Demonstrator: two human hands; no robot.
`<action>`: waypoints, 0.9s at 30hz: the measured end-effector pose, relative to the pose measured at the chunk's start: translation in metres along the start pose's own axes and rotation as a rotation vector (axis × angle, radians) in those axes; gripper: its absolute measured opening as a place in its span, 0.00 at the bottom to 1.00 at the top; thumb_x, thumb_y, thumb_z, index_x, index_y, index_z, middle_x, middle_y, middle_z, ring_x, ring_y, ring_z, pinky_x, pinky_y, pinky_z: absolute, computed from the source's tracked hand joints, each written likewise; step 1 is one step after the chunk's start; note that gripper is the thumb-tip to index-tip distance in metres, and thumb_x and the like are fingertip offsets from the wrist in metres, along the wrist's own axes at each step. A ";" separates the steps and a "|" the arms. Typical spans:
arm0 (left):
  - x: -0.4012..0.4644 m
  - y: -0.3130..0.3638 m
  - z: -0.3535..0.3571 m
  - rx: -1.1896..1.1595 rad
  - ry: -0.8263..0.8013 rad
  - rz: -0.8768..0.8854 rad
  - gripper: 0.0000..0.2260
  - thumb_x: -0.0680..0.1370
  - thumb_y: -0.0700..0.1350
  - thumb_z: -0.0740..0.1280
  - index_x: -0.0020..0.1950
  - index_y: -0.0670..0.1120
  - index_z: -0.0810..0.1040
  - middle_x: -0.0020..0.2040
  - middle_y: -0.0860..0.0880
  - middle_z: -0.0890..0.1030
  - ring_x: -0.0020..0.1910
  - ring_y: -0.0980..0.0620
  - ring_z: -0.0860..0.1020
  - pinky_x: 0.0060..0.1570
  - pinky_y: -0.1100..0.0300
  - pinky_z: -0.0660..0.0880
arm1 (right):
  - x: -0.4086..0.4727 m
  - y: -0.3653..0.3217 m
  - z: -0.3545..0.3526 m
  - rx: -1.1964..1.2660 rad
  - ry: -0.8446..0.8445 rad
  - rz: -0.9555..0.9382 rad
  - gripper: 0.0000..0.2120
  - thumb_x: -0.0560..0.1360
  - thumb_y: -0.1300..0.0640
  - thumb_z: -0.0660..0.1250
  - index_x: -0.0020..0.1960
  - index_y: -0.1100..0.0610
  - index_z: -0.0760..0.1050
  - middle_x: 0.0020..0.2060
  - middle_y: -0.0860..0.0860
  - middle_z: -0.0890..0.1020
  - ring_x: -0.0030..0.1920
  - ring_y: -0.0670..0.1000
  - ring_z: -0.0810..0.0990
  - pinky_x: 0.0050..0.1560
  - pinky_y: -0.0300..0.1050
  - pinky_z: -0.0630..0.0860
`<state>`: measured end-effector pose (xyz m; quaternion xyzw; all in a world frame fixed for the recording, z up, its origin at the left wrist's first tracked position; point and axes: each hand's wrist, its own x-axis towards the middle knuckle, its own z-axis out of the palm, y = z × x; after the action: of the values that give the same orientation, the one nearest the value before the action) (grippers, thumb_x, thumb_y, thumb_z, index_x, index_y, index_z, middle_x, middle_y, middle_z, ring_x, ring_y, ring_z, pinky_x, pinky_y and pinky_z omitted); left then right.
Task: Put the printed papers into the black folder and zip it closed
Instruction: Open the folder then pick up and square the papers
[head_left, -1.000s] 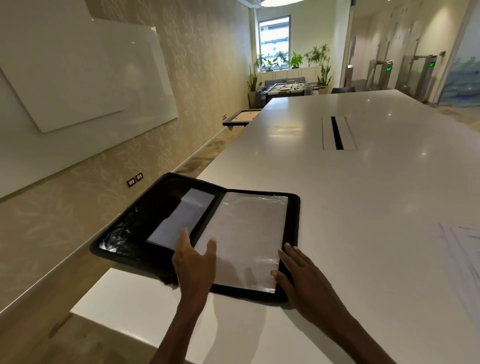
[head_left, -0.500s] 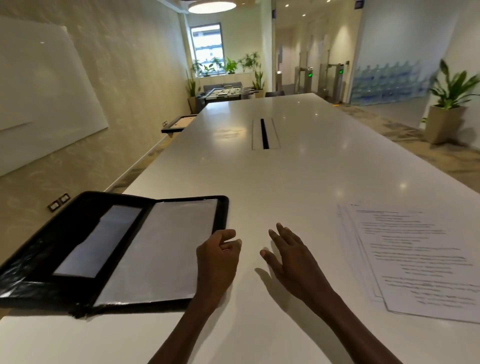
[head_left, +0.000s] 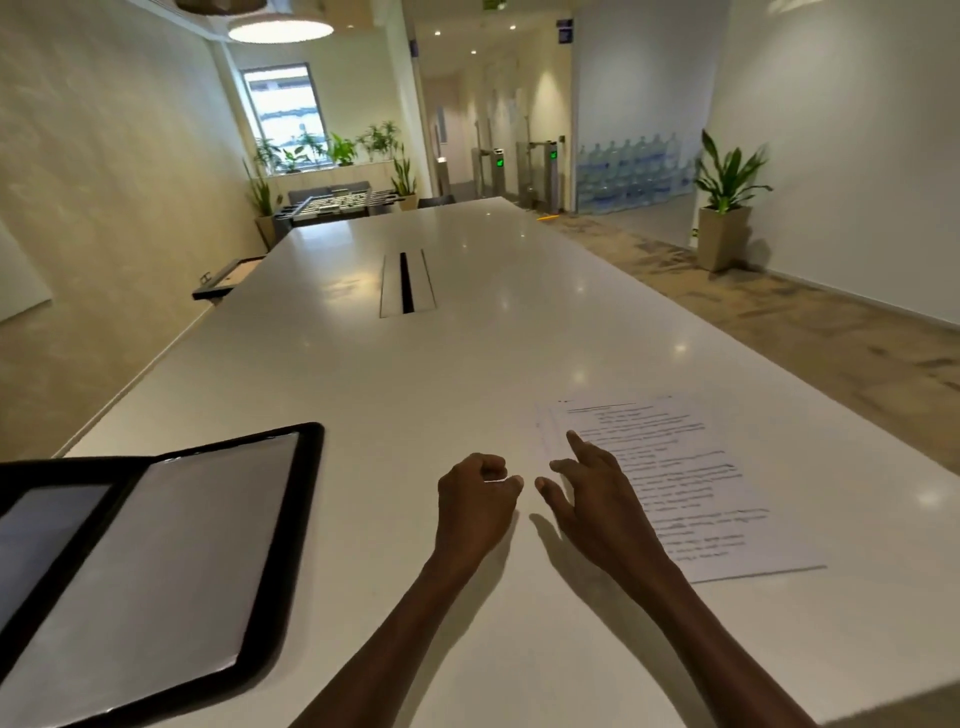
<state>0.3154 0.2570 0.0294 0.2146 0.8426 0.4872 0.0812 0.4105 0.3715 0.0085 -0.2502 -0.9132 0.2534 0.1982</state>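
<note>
The black folder lies open and flat at the table's near left, a pale sheet covering its right half. A small stack of printed papers lies on the table to the right. My right hand has its fingers spread, and its fingertips reach over the left edge of the papers. My left hand hovers between folder and papers with its fingers loosely curled, holding nothing.
The long white table stretches ahead, with a cable slot in its middle. A potted plant stands by the right wall. Carpeted floor runs along the table's right side.
Both hands have left the folder and moved right across the table. The right hand now reaches the papers' left edge. The view has swung right, bringing the papers fully into sight.
</note>
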 end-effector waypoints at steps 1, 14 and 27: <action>0.001 0.003 0.008 0.029 -0.021 0.005 0.16 0.73 0.47 0.73 0.58 0.44 0.80 0.53 0.49 0.83 0.49 0.53 0.80 0.54 0.58 0.76 | 0.001 0.007 -0.005 -0.012 0.025 0.018 0.21 0.80 0.46 0.62 0.68 0.56 0.75 0.78 0.53 0.62 0.77 0.54 0.58 0.74 0.53 0.61; 0.014 0.035 0.064 0.163 -0.253 -0.142 0.27 0.70 0.55 0.74 0.57 0.38 0.71 0.57 0.43 0.77 0.58 0.43 0.77 0.52 0.53 0.75 | 0.016 0.095 -0.056 -0.204 0.165 0.418 0.26 0.76 0.47 0.68 0.68 0.60 0.70 0.74 0.65 0.61 0.73 0.64 0.58 0.68 0.60 0.66; 0.004 0.027 0.089 0.645 -0.295 0.107 0.21 0.72 0.59 0.71 0.57 0.46 0.75 0.58 0.47 0.72 0.60 0.46 0.68 0.56 0.51 0.68 | 0.039 0.134 -0.086 -0.291 -0.027 0.698 0.42 0.62 0.26 0.70 0.55 0.63 0.71 0.56 0.62 0.75 0.59 0.63 0.72 0.54 0.52 0.73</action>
<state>0.3498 0.3402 0.0074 0.3411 0.9198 0.1636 0.1042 0.4692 0.5250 0.0110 -0.5683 -0.8020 0.1767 0.0505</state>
